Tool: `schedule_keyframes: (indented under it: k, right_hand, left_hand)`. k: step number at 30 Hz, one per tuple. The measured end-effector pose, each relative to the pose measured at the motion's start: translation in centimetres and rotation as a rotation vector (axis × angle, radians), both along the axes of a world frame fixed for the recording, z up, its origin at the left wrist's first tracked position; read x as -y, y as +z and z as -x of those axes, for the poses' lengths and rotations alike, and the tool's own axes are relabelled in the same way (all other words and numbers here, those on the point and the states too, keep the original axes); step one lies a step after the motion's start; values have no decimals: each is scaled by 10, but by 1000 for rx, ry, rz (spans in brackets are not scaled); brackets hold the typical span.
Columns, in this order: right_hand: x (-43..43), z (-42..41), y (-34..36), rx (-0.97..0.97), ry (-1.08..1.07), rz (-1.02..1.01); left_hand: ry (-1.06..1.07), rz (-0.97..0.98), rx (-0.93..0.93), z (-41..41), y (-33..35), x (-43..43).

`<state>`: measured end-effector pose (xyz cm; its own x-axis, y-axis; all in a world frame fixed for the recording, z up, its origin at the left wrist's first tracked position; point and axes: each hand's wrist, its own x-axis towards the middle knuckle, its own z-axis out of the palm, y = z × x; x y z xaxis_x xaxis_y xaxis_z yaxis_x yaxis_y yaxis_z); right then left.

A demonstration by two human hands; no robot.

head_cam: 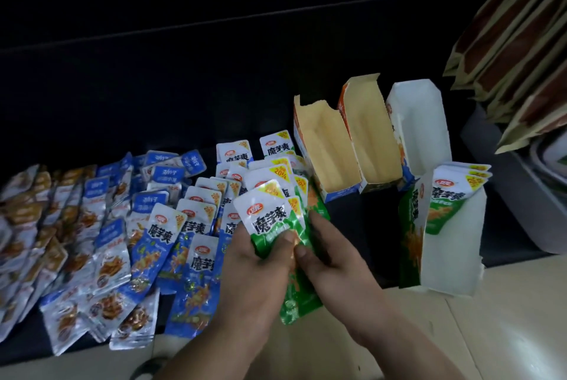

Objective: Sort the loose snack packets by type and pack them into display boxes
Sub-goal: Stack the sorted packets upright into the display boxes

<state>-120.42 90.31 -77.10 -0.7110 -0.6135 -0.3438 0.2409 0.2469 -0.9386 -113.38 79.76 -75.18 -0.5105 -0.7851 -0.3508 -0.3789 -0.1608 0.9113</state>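
Snack packets (147,257) cover dark surface (214,72) while left hand (254,269) and right hand (334,263) grip green packets (270,220).

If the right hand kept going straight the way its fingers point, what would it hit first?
The green packets: the right hand grips that stack together with the left hand. Beyond them its line probably leads up-left to the loose blue packets, though depth is unclear.
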Motion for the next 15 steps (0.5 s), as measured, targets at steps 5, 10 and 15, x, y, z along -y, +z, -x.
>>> schedule_keyframes:
  k: [5, 10, 15]
  right_hand:
    - [-9, 2, 35, -140, 12, 85]
    - [-51, 40, 53, -203, -219, 103]
    - [-117, 80, 72, -282, -409, 109]
  left_hand:
    - [-184, 125, -25, 3, 26, -3]
    - [-456, 80, -147, 37, 51, -33]
    - [-710, 138, -217, 97, 60, -77]
